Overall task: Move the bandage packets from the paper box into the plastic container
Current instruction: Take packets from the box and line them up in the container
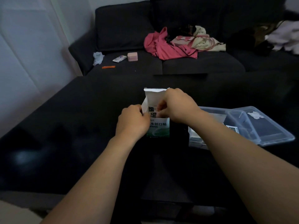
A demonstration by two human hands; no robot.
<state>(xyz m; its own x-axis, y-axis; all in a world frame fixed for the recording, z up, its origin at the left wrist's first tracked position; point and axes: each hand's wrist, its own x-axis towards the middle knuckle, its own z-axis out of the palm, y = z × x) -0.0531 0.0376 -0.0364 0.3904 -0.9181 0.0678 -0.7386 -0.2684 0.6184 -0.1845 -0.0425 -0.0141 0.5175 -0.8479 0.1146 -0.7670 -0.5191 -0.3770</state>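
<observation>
A white and green paper box (159,128) stands upright on the black table (80,126), its top flap open. My left hand (132,122) grips the box's left side. My right hand (176,107) reaches into the open top, fingers pinched on bandage packets (152,111) that stick up inside. To the right lies a clear plastic container (215,113) with several packets (233,128) in it, partly hidden by my right forearm.
The container's clear lid (265,126) lies on the table at the far right. Behind the table a dark sofa (129,29) holds pink clothing (163,44), a beige bag (199,39), a pink case (132,56), a small tube (119,59) and an orange strip (108,67).
</observation>
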